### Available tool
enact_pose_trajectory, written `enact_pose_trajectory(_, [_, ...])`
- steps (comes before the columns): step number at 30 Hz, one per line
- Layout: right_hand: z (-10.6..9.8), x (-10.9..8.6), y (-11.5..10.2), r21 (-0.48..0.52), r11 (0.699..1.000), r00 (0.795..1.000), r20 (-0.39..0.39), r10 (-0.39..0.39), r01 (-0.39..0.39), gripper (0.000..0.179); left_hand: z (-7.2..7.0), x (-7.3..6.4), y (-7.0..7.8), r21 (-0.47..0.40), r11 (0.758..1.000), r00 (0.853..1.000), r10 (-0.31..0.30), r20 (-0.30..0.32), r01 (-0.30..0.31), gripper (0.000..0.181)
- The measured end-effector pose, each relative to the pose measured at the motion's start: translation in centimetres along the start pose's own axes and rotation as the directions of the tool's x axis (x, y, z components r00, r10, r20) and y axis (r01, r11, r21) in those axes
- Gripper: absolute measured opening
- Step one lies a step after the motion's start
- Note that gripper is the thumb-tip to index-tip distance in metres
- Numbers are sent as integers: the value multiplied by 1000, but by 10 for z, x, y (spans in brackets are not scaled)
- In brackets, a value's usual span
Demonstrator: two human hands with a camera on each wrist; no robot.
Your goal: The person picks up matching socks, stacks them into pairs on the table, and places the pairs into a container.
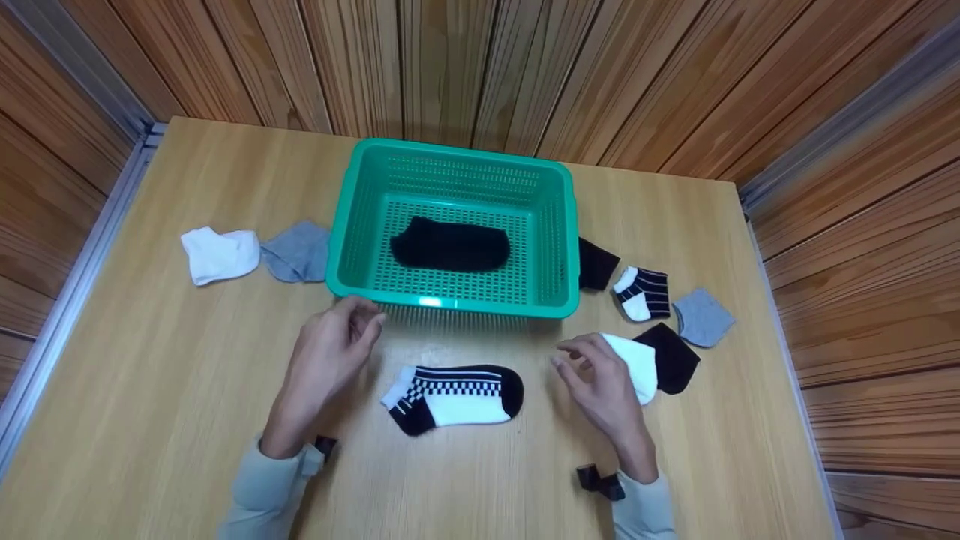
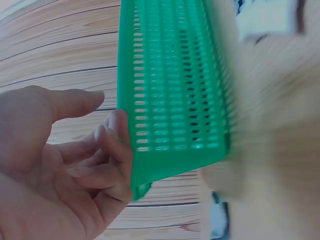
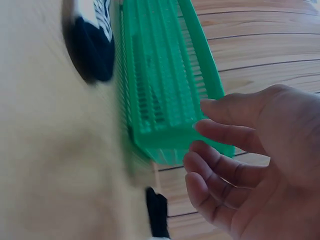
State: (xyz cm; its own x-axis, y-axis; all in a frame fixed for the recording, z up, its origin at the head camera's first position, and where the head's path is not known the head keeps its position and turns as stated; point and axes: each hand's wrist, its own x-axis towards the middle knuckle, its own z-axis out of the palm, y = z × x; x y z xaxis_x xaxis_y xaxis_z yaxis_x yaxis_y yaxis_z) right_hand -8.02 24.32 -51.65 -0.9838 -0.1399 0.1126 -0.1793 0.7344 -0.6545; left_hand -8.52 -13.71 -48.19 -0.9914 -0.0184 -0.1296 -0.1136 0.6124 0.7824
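A green plastic basket (image 1: pixel 450 301) stands at the back of the table with a black sock (image 1: pixel 450 246) lying flat inside. My left hand (image 1: pixel 322 352) is at the basket's front left corner, fingers loosely bent and holding nothing; the left wrist view shows the fingertips (image 2: pixel 118 122) at its rim. In front of the basket lies a black-and-white checkered ankle sock (image 1: pixel 465 409), between my hands. My right hand (image 1: pixel 604 386), also holding nothing, hovers at the right with fingers loosely bent, partly covering a white sock (image 1: pixel 636 364). Whether it touches that sock cannot be told.
A white sock (image 1: pixel 220 255) and a grey sock (image 1: pixel 298 253) lie left of the basket. On its right are a black sock (image 1: pixel 598 264), a striped sock (image 1: pixel 649 292), another grey sock (image 1: pixel 703 318) and a black sock (image 1: pixel 667 358). Wood-patterned walls (image 1: pixel 480 75) enclose the table.
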Motion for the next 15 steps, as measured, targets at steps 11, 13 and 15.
enact_pose_trajectory(11, [-42, 28, 24, -107, 994, 995, -101, -12, 1, 18, -12, 34, 14, 109, 964, 954, 256, -155, -241, 28])
enact_pose_trajectory(13, [-48, 33, 29, -139, 990, 994, -111, 3, -19, 19, -15, 40, 15, 134, 952, 941, 294, -169, -274, 29])
enact_pose_trajectory(15, [-54, 37, 33, -157, 987, 993, -115, 24, -42, 19, -20, 46, 17, 153, 942, 930, 324, -176, -299, 30])
